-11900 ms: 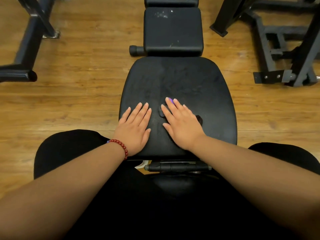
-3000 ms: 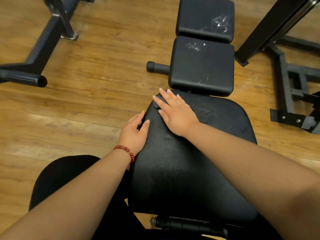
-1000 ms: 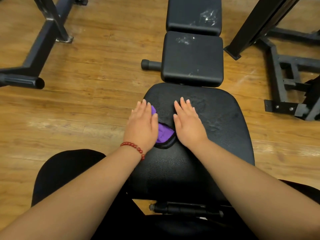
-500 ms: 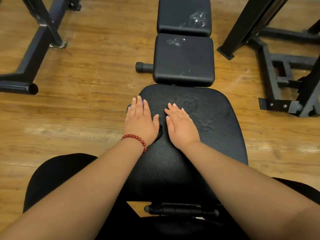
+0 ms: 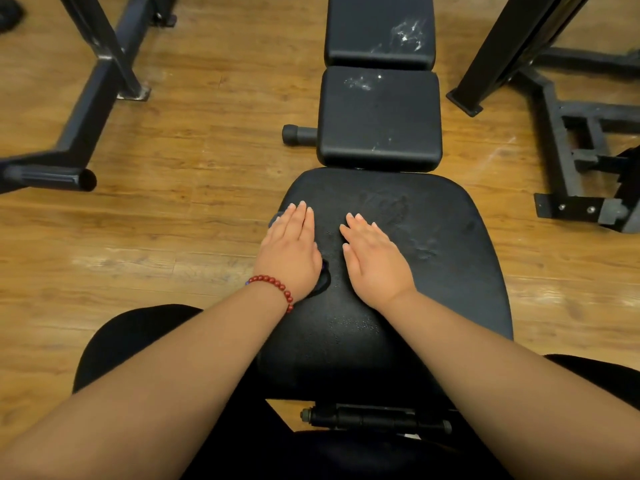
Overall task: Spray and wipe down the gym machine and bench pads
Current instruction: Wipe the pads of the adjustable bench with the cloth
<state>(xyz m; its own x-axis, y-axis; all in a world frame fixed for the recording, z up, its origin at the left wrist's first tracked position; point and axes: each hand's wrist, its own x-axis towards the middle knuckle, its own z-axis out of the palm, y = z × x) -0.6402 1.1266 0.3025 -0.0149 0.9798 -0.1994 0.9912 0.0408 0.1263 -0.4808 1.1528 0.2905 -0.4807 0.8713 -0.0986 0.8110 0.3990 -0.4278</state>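
A black bench seat pad [image 5: 433, 271] fills the middle of the head view, damp with droplets and streaks. My left hand [image 5: 289, 251] lies flat with straight fingers on its left part, covering a purple cloth [image 5: 323, 280] of which only a dark edge shows by the heel of the hand. My right hand [image 5: 375, 259] rests flat and open on the pad just to the right, holding nothing. Beyond the seat lie two smaller black pads, the nearer pad [image 5: 379, 119] and the farther pad [image 5: 379, 29], both with white smears.
Wood floor surrounds the bench. A black machine frame [image 5: 79, 109] with an open tube end stands at the left. Another black steel frame and upright [image 5: 568, 140] stand at the right. A roller handle [image 5: 298, 135] sticks out left of the nearer pad. My knees flank the seat.
My left hand has slid over the purple cloth and now hides almost all of it; a second ago the cloth showed between both hands. Both hands stay flat on the seat.
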